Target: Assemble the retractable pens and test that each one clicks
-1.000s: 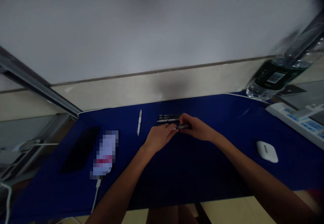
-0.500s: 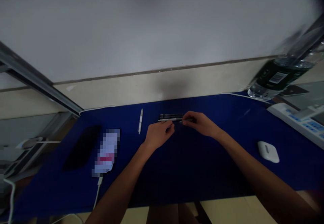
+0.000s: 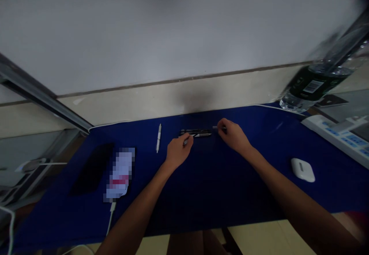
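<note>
Over the blue desk mat, my left hand (image 3: 178,150) is closed in a pinch on a slim pen (image 3: 186,141), most of it hidden by the fingers. A dark thin end seems to point right from that grip. To the right and apart from it, my right hand (image 3: 233,135) is closed on a short, thin, greyish piece that looks like a pen cap (image 3: 215,127); its end sticks out to the left. Between and just behind the hands lie several dark pens (image 3: 196,131) side by side. A white pen (image 3: 158,137) lies on its own farther left.
A lit phone (image 3: 121,172) on a white cable and a dark flat object (image 3: 92,168) are at left. A white earbud case (image 3: 302,169), a power strip (image 3: 337,135) and a large water bottle (image 3: 311,85) stand at right. A wall (image 3: 184,93) closes off the back.
My hands have drawn apart: the right went right and slightly away with the cap-like piece, the left shifted a little left. The row of pens is more exposed.
</note>
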Motion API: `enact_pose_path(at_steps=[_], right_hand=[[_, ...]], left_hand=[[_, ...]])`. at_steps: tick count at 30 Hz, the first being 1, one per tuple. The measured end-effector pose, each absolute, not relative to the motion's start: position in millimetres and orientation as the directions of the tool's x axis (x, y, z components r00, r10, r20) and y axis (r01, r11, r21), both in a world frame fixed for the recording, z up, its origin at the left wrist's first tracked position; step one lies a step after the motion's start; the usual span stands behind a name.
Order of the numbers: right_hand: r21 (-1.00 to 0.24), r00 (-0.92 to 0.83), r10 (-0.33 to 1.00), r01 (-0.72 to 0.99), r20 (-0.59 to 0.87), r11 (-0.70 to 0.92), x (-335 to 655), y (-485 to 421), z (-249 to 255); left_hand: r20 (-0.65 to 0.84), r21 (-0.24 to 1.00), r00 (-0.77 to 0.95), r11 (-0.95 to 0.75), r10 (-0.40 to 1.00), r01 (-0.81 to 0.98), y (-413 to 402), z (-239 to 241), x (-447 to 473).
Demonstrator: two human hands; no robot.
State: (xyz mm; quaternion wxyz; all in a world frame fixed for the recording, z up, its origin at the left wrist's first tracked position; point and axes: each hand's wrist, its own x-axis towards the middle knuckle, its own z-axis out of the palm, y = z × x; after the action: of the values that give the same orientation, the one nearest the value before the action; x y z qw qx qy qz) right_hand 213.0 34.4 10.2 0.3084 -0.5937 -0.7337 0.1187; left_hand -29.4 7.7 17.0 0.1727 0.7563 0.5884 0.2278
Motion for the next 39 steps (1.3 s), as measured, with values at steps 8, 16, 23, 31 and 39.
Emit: enact_pose_path(at_steps=[8, 16, 23, 31, 39], right_hand=[[-0.455, -0.226, 0.942, 0.831, 0.247, 0.319, 210, 32, 8], [-0.474, -0.19, 0.943, 0.826, 0.273, 0.304, 207, 31, 10], [-0.528, -0.102, 0.965, 0.82, 0.242, 0.219, 208, 32, 9], [-0.538, -0.037, 0.964, 0.824, 0.263, 0.179, 211, 33, 10], [-0.434, -0.037, 0.953, 0.884, 0.3, 0.171, 218, 38, 1]], left_hand=[[0.104, 0.325, 0.26, -0.28, 0.96, 0.903, 0, 19, -21], [0.07, 0.34, 0.236, -0.246, 0.969, 0.908, 1, 19, -21], [0.088, 0.379, 0.228, -0.244, 0.97, 0.893, 2, 18, -22], [0.096, 0.372, 0.226, -0.245, 0.969, 0.895, 2, 16, -22], [0.077, 0.379, 0.21, -0.223, 0.975, 0.898, 2, 18, -20]])
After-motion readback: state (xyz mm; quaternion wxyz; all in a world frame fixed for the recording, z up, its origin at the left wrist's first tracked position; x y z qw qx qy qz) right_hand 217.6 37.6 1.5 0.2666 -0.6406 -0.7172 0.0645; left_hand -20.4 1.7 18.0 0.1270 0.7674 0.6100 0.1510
